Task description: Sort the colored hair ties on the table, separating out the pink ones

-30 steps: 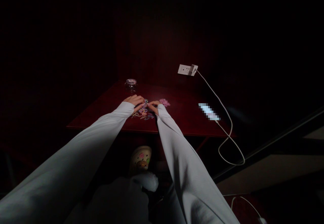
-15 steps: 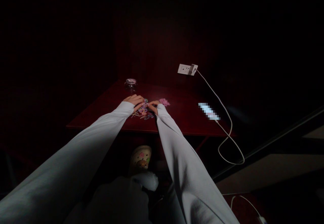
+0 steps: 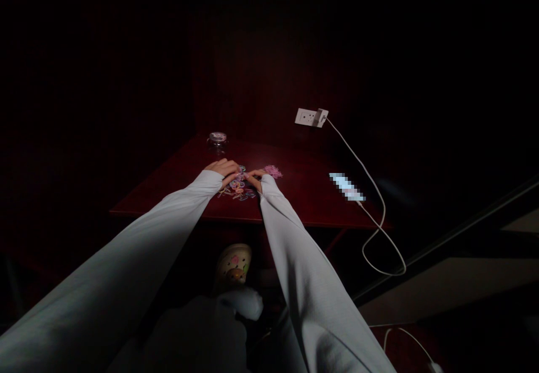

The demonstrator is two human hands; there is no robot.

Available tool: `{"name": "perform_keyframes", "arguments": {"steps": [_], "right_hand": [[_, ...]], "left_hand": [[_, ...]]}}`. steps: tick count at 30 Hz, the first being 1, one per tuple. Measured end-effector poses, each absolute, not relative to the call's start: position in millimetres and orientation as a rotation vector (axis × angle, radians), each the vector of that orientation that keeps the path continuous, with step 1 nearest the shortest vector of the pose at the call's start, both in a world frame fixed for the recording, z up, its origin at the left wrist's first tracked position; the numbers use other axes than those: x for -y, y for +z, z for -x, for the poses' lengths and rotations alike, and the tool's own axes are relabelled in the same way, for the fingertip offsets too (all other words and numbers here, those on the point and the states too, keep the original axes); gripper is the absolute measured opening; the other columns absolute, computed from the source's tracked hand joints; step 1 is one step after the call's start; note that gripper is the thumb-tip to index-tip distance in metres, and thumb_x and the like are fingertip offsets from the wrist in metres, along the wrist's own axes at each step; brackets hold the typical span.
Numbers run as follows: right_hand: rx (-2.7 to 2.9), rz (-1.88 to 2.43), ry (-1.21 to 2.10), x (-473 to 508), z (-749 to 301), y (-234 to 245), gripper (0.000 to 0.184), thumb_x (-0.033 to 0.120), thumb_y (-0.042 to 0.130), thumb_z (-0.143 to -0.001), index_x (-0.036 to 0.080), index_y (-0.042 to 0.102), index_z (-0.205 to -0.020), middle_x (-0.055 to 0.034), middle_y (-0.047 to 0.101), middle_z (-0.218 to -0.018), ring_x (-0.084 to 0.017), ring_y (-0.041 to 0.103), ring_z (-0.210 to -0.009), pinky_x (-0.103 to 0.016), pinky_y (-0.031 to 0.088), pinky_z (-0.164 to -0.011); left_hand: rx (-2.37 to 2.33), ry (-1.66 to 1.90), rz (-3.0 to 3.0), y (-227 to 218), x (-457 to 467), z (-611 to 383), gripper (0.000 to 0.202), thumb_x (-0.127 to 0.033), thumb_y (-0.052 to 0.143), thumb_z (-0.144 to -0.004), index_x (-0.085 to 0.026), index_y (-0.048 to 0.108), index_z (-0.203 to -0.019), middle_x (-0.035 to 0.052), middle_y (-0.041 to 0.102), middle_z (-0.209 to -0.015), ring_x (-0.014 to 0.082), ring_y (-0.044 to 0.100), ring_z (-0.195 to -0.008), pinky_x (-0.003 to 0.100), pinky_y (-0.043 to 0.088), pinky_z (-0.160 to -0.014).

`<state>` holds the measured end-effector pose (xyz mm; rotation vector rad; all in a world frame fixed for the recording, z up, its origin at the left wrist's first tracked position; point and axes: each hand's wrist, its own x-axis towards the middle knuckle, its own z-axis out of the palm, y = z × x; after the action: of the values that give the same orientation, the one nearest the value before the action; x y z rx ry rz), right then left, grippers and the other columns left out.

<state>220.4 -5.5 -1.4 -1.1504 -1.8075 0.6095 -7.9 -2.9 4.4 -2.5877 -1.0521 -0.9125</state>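
Over the dark red table [image 3: 160, 196], my left hand [image 3: 223, 168] and my right hand [image 3: 255, 178] come close together, fingertips nearly meeting. Both have their fingers bent and pinched; whatever small thing is between them is too tiny to make out. Under and in front of the fingers lies a loose pile of small coloured loops [image 3: 238, 191], which look like elastic hair ties, partly hidden by my hands. Just beyond my right hand is a bunch of pink loops or strands [image 3: 273, 171].
A clear jar [image 3: 218, 142] with a pale lid stands at the back left of the table. At the right lies a lit, blurred phone [image 3: 347, 186]. Its white cable [image 3: 373, 186] runs to a charger in the wall socket [image 3: 306, 117]. A decorated clog [image 3: 234, 262] shows below the table edge.
My fingers have shifted only slightly and stay pinched close together over the loops. The whole view has moved by a tiny amount.
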Motion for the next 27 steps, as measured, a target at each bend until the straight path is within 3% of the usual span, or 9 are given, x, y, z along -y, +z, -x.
{"name": "perform_keyframes", "arguments": {"steps": [12, 19, 27], "right_hand": [[1.814, 1.150, 0.633, 5.3, -220.2, -2.2, 0.016, 0.034, 0.081, -0.094, 0.025, 0.084, -0.081, -0.0002, 0.073, -0.087, -0.018, 0.062, -0.088, -0.032, 0.048, -0.086], [1.829, 1.161, 0.594, 4.2, -220.3, -3.9, 0.019, 0.040, 0.080, -0.095, 0.025, 0.083, -0.083, 0.0008, 0.072, -0.085, -0.017, 0.061, -0.083, -0.031, 0.049, -0.083], [1.829, 1.171, 0.583, 3.4, -220.1, -3.8, 0.015, 0.035, 0.080, -0.095, 0.025, 0.084, -0.084, -0.0006, 0.073, -0.089, -0.018, 0.062, -0.086, -0.033, 0.049, -0.085]], "left_hand": [[1.085, -0.903, 2.551, -1.5, -3.1, 8.8, 0.034, -0.037, 0.043, -0.112, -0.025, 0.074, -0.108, 0.0083, 0.078, -0.119, 0.0262, 0.064, -0.103, 0.038, 0.052, -0.090], [1.152, -0.874, 2.535, -8.3, -14.9, 6.4, 0.030, -0.036, 0.047, -0.109, -0.025, 0.075, -0.108, 0.0087, 0.078, -0.117, 0.0268, 0.063, -0.102, 0.039, 0.052, -0.089], [1.036, -0.868, 2.587, 1.9, -1.0, 12.0, 0.033, -0.033, 0.042, -0.112, -0.024, 0.074, -0.116, 0.0089, 0.077, -0.122, 0.0260, 0.064, -0.105, 0.038, 0.053, -0.093]]}}
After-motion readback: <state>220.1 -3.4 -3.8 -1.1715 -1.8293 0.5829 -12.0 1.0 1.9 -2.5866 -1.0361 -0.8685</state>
